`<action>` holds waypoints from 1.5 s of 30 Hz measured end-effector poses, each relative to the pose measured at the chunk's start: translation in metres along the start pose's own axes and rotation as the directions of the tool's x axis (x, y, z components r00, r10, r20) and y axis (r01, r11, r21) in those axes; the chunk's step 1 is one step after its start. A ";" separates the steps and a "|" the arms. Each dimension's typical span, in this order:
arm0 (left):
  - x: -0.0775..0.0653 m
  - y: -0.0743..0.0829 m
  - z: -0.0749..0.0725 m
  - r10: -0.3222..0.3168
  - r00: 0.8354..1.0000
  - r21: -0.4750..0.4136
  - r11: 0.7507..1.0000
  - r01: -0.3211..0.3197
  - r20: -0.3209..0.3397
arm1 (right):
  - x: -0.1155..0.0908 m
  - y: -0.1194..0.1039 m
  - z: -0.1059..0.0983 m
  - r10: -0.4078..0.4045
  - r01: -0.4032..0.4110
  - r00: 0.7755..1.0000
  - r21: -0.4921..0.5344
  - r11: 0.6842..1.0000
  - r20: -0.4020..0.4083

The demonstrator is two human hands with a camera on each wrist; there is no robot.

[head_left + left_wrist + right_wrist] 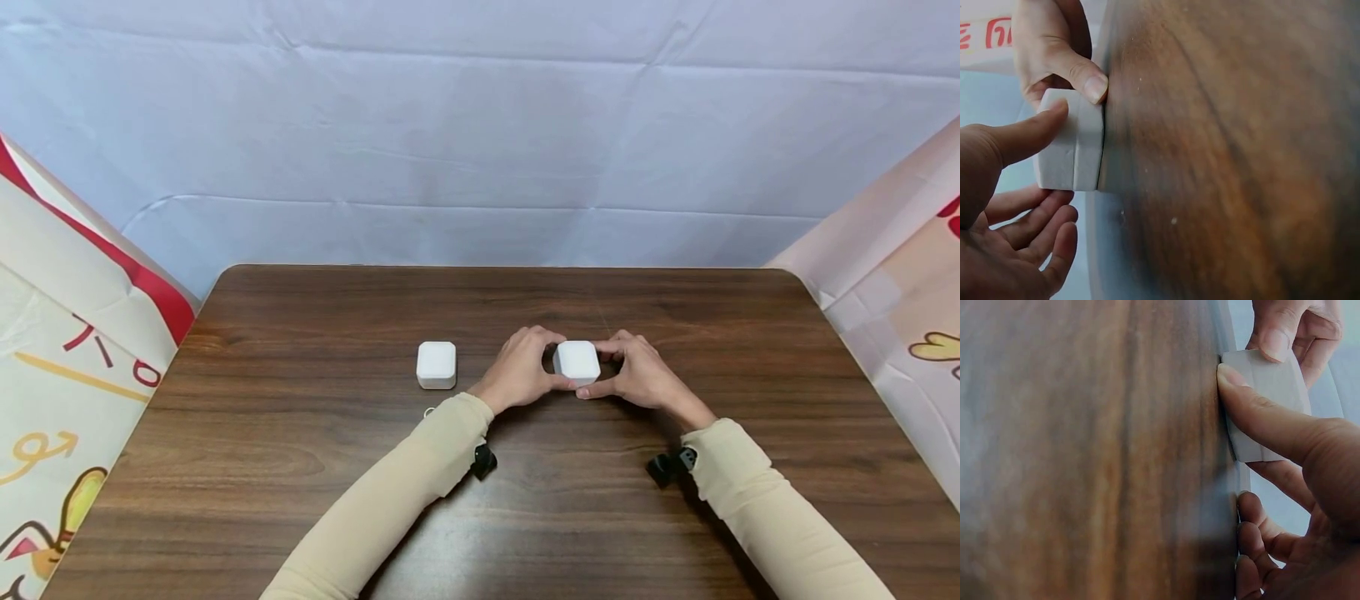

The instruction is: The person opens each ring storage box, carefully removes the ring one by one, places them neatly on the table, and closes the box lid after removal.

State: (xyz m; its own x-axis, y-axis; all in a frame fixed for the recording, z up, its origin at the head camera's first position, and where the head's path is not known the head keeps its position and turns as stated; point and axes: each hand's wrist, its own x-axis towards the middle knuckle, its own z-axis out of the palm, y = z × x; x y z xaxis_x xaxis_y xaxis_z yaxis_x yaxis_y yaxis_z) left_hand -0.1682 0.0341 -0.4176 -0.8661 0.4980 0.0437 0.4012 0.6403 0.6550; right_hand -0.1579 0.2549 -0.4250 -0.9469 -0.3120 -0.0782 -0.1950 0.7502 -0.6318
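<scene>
A small white box with rounded corners sits on the wooden table between both hands. A seam runs around its side in the left wrist view, parting a lid from a base. My left hand grips it from the left, the thumb pressed on the near side, on the upper part. From the right, my right hand holds the same box, its thumb low on the near side close to the tabletop. The right hand's other fingers reach to the far side.
A second white box of like shape stands to the left of the left hand. A thin pale ring peeks out by the left sleeve. The brown table ends at a pale cloth backdrop, with printed cloth at both sides.
</scene>
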 end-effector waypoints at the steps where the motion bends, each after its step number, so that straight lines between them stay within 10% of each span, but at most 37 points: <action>1: 0.000 0.000 0.000 -0.001 1.000 -0.005 1.000 0.001 0.000 | 0.000 0.000 0.000 -0.001 0.001 1.000 -0.001 1.000 -0.001; 12: 0.004 0.001 -0.003 -0.077 0.996 -0.214 0.973 0.084 0.038 | 0.002 0.001 -0.002 -0.032 0.032 0.999 0.014 0.999 0.001; 21: 0.013 -0.003 -0.004 -0.214 0.970 -0.563 0.790 0.243 0.118 | 0.003 0.000 -0.001 -0.016 0.016 1.000 0.035 0.999 0.003; 29: 0.017 0.001 -0.008 -0.332 0.930 -0.612 0.706 0.357 0.159 | 0.004 -0.001 -0.001 0.016 -0.017 1.000 0.033 0.999 0.012; 34: 0.014 0.004 -0.009 -0.342 0.931 -0.585 0.733 0.349 0.127 | 0.005 -0.001 0.000 0.025 -0.025 1.000 0.029 0.999 0.019; 45: -0.007 0.012 -0.018 -0.234 0.960 -0.342 0.924 0.170 -0.154 | 0.006 -0.001 0.000 0.021 -0.022 1.000 0.028 0.999 0.019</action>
State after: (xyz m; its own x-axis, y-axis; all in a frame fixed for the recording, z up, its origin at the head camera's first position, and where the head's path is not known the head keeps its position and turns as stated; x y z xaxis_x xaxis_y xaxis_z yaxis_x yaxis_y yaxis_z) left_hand -0.1624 0.0276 -0.3971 -0.9711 0.2385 0.0047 0.1212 0.4765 0.8708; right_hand -0.1635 0.2527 -0.4248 -0.9458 -0.3068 -0.1061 -0.1670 0.7402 -0.6513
